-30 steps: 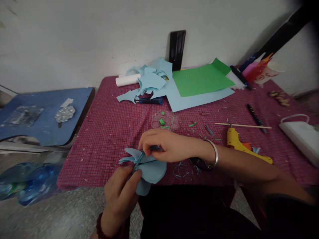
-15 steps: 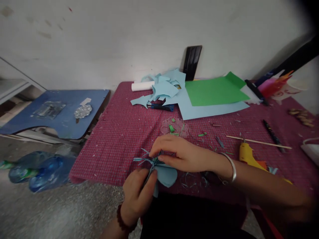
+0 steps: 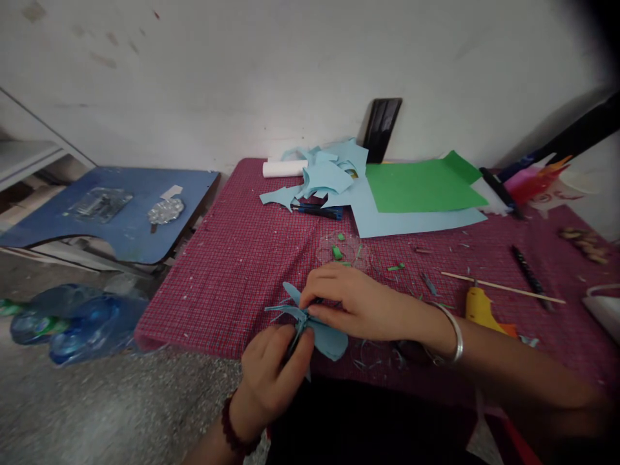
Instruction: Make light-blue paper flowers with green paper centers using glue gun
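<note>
Between my two hands is a blue paper flower (image 3: 330, 340), with broad rounded petals and thin fringe strips sticking out to the left. My left hand (image 3: 276, 365) is closed around its underside near the centre, thumb and fingers pinching it. From above, my right hand (image 3: 351, 300) pinches at the flower's middle, its fingertips bent down among the petals. The flower's centre is partly covered by my fingers. Just beyond my right hand lies a clear plastic piece (image 3: 358, 248) with green paper scraps (image 3: 337, 252) on it.
On the checked tablecloth (image 3: 232, 258) lie blue paper offcuts (image 3: 324, 177), a green sheet (image 3: 421, 184), a white roll (image 3: 285, 168), a yellow glue gun (image 3: 478, 307), a wooden stick (image 3: 504, 287) and a black pen (image 3: 530, 274). A phone (image 3: 382, 129) leans on the wall.
A blue petal now stands up beyond my right fingertips, where thin strips showed before. Both hands stay on the flower. The whole view has shifted slightly.
</note>
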A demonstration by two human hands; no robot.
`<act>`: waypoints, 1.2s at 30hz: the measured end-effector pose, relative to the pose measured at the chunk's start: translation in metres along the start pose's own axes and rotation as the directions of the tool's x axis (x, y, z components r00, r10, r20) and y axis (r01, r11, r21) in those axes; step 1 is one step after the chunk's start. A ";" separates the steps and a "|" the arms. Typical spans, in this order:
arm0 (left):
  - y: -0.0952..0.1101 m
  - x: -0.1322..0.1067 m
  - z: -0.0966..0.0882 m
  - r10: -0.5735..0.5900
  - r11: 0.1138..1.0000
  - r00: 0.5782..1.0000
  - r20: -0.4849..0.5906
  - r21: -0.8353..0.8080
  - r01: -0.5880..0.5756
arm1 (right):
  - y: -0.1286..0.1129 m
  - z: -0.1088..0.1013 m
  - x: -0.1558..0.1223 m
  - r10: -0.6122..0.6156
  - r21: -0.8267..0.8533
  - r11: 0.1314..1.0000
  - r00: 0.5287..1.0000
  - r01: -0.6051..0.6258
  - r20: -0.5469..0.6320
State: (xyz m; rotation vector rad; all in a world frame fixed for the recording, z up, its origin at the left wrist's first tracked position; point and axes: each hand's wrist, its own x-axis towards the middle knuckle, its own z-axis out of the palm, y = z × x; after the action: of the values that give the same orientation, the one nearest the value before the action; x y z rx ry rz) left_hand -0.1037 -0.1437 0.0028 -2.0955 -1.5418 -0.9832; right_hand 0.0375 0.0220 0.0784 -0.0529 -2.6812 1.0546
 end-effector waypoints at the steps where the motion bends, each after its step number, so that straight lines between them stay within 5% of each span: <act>1: 0.001 0.002 -0.001 0.012 1.000 1.000 -0.001 0.016 -0.012 | 0.000 0.000 0.001 -0.004 0.012 1.000 1.000 0.004 0.003; 7: 0.006 0.016 -0.005 0.060 0.993 0.998 -0.026 0.103 -0.057 | 0.002 0.003 0.003 0.064 0.080 0.995 0.998 -0.062 -0.028; 12: 0.007 0.021 -0.011 0.104 0.990 0.994 0.021 0.098 -0.105 | 0.001 0.000 0.006 0.189 0.156 0.969 0.981 -0.194 0.042; 21: 0.008 0.019 -0.008 0.093 0.993 0.996 0.009 0.068 -0.094 | 0.002 -0.002 0.008 0.237 0.222 0.941 0.966 -0.254 0.103; 36: 0.006 0.018 -0.008 0.167 0.985 0.984 0.068 0.030 -0.169 | -0.008 -0.014 0.030 0.237 -0.138 0.967 0.958 -0.215 0.164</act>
State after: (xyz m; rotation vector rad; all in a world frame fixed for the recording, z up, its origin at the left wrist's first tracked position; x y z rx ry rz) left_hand -0.0978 -0.1384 0.0218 -2.2108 -1.3746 -0.8299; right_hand 0.0130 0.0293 0.1004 -0.3089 -2.9561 1.0035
